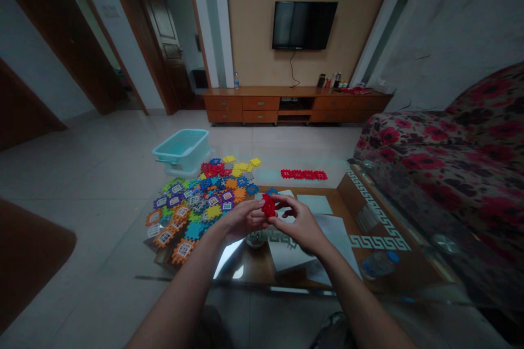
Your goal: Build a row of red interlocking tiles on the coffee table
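Note:
Between my two hands, above the glass table, is a red gear-shaped plastic piece. My left hand grips its left side, and my right hand pinches it from the right with thumb and fingers. Whether it is one piece or more than one joined cannot be made out. To the left spreads a pile of gear-shaped pieces in orange, blue, yellow, purple and green. Farther back on the glass, a row of joined red pieces lies flat.
A teal plastic tub stands beyond the pile at the left. White papers and a water bottle show under the glass table top. A flowered sofa is at the right. A wooden cabinet stands against the far wall.

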`<state>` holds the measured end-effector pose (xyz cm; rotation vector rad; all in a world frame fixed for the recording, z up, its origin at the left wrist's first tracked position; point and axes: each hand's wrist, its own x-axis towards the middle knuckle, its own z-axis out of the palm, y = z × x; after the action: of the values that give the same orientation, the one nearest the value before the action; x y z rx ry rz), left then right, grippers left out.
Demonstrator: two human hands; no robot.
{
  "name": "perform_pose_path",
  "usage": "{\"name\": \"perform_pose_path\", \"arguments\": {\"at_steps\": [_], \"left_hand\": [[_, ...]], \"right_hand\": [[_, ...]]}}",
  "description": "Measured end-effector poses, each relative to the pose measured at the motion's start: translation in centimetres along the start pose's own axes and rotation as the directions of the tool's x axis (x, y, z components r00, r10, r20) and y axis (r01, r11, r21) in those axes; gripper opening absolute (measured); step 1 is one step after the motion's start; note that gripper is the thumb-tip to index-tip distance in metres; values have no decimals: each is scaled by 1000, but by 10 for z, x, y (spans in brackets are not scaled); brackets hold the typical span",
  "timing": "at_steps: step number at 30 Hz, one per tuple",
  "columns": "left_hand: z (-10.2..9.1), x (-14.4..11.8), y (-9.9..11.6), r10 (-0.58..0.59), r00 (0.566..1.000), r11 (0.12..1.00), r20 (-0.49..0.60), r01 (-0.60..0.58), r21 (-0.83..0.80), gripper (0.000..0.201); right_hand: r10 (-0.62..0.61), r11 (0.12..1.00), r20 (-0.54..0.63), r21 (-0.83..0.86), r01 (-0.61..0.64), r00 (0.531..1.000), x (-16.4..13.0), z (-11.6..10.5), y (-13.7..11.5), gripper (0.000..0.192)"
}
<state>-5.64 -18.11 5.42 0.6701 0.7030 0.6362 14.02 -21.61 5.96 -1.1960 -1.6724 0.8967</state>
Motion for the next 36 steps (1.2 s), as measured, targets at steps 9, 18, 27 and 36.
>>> {"name": "perform_pose_path", "arguments": {"at_steps": [9,18,27,36], "left_hand": [[-1,0,0,12,1000,1000,13,-12,12,40],[-2,2,-2,42,999,999,9,-42,24,35],[2,1,-1,49,998,998,27,-50,38,38],[4,13,-9,363,927,851,-92,-289,439,35]], "right_hand": [[-12,1000,19,-9,12,1000,0,-1,-2,50],[-10,1000,15,-21,10,1000,0,1,-3,51],[-3,998,-51,-57,0,999,0,2,-3,47],[-70,968,-272,-249,0,960,1,3,6,43]]}}
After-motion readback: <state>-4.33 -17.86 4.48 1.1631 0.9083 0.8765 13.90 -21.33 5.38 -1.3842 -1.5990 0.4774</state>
